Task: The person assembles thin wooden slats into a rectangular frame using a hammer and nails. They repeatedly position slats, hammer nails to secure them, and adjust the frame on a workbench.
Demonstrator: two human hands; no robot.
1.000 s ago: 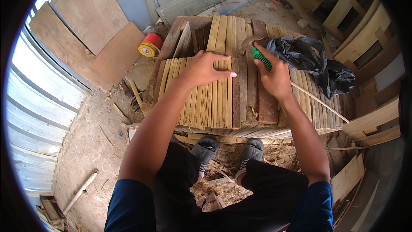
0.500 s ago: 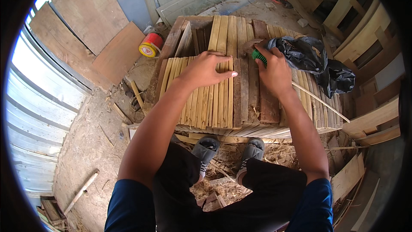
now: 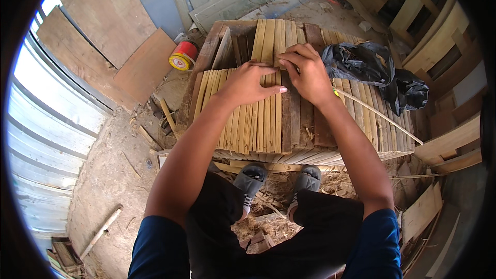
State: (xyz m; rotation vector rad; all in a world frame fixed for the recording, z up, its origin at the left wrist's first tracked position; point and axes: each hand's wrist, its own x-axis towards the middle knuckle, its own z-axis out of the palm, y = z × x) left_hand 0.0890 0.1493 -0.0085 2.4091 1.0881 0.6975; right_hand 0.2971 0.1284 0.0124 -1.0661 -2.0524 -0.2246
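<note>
Shifted toward nine o'clock, the right hand [image 3: 308,76] bunches its fingers, any hold unclear, beside the left hand [image 3: 246,84], thumb and fingers parted over wooden slats [image 3: 245,129].

Daylight whitens the corrugated metal sheeting [image 3: 49,147] at left; the right edge sits dimmer, fisheye curvature bowing lines inside black corners.

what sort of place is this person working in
Probably a small woodworking shed or workshop: narrow wooden strips stand packed in rows in front of the person, wood shavings litter the ground near the sandals, and plywood sheets stand upright at the far left.
</note>
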